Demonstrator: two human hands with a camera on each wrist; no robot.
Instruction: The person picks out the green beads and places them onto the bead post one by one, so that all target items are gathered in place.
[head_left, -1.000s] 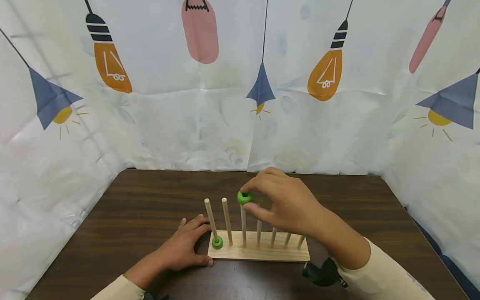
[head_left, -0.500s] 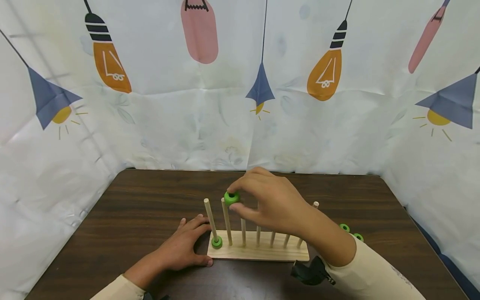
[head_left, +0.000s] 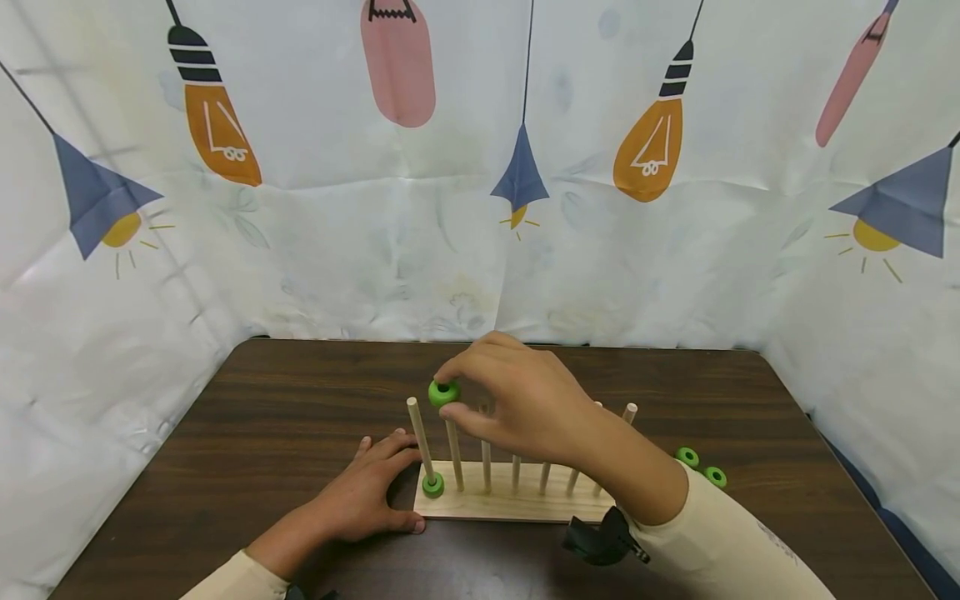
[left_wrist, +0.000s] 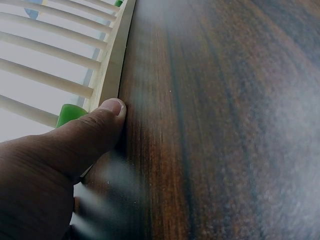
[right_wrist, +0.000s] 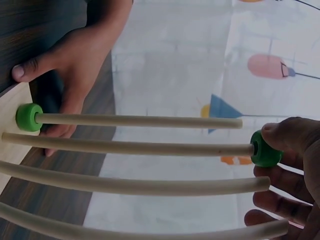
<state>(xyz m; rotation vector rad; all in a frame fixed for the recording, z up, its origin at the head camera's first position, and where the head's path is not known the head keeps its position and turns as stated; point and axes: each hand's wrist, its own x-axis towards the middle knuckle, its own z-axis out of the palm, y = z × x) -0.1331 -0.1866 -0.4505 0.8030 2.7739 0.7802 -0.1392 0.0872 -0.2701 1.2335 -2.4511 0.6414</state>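
Note:
Between thumb and index finger my right hand (head_left: 517, 400) pinches a green bead (head_left: 443, 395) with a hole through it. In the right wrist view the bead (right_wrist: 266, 150) sits right at the tip of the second peg (right_wrist: 150, 146) from the left. The pegs rise from a pale wooden base (head_left: 517, 505). Another green bead (head_left: 432, 486) lies at the foot of the leftmost peg (head_left: 420, 437). My left hand (head_left: 367, 492) holds the left end of the base, thumb (left_wrist: 107, 112) at its front corner and fingers at the back.
Two more green beads (head_left: 687, 457) lie on the dark wooden table (head_left: 225, 467), right of the base near my right forearm. Several bare pegs stand in a row under my right hand. A white printed sheet (head_left: 337, 250) hangs behind and at both sides.
My right hand has moved left with the green bead, from above the third peg to the top of the second. The two loose beads have come into sight. My left hand has stayed put.

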